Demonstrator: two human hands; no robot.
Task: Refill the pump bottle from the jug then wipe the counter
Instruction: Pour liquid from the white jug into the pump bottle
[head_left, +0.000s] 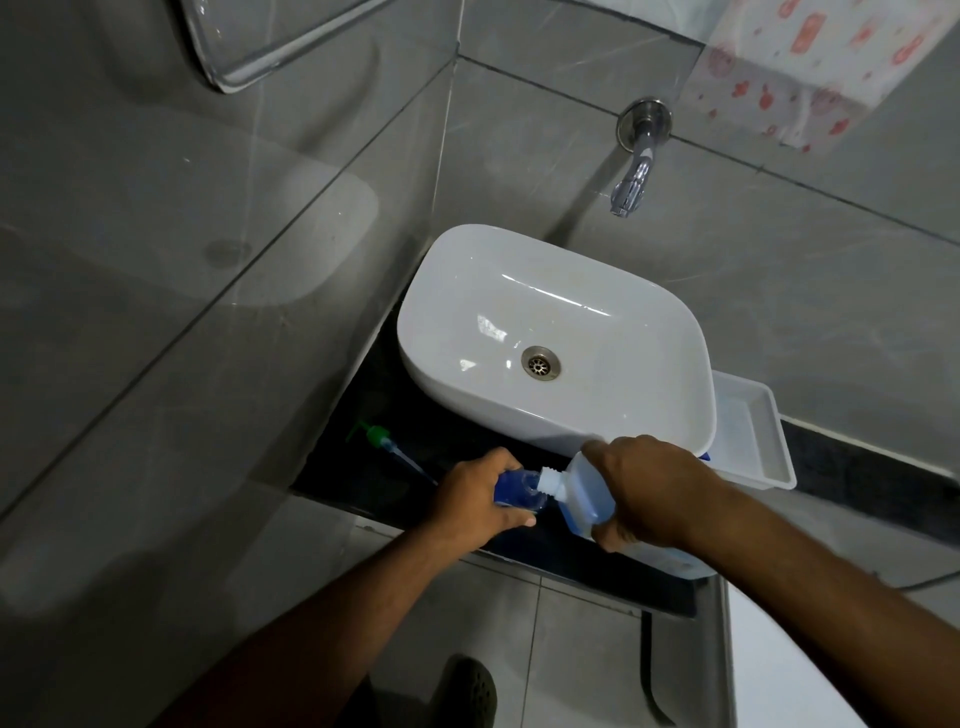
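Note:
My left hand (480, 499) grips a small clear bottle (517, 491) holding blue liquid, standing on the black counter (374, 462) in front of the sink. My right hand (649, 493) holds a translucent jug (582, 499) of pale blue liquid, tilted left. The jug's white spout touches the bottle's open mouth. The green pump head (375, 435) with its clear tube lies on the counter to the left, apart from the bottle.
A white basin (550, 338) sits on the counter under a chrome wall tap (636, 171). A white plastic tray (753, 436) stands to the right of the basin. Grey tiled walls close in on the left and behind. My shoe shows on the floor below.

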